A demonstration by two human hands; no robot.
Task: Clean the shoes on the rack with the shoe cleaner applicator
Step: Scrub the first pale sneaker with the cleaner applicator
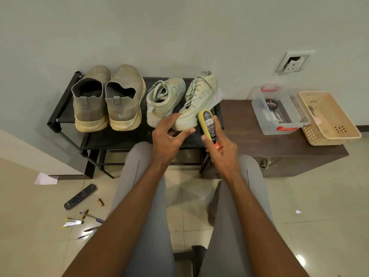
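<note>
Two pairs of shoes stand on a black rack (60, 114). The left pair are dirty grey slip-ons (107, 98), heels toward me. The right pair are pale green lace-up sneakers; the left sneaker (163, 100) stands flat and the right sneaker (201, 100) leans tilted on it. My left hand (169, 134) is spread, fingers touching the heel end of the tilted sneaker. My right hand (219, 152) holds the shoe cleaner applicator (207, 122), a yellow-edged bottle with a black label, its top just beside that sneaker's sole.
A dark wooden cabinet (249, 136) to the right of the rack carries a clear plastic box (279, 110) with a polish tin and a beige basket (329, 116). On the floor at left lie a remote (79, 196), pens and small items. My knees sit below the rack.
</note>
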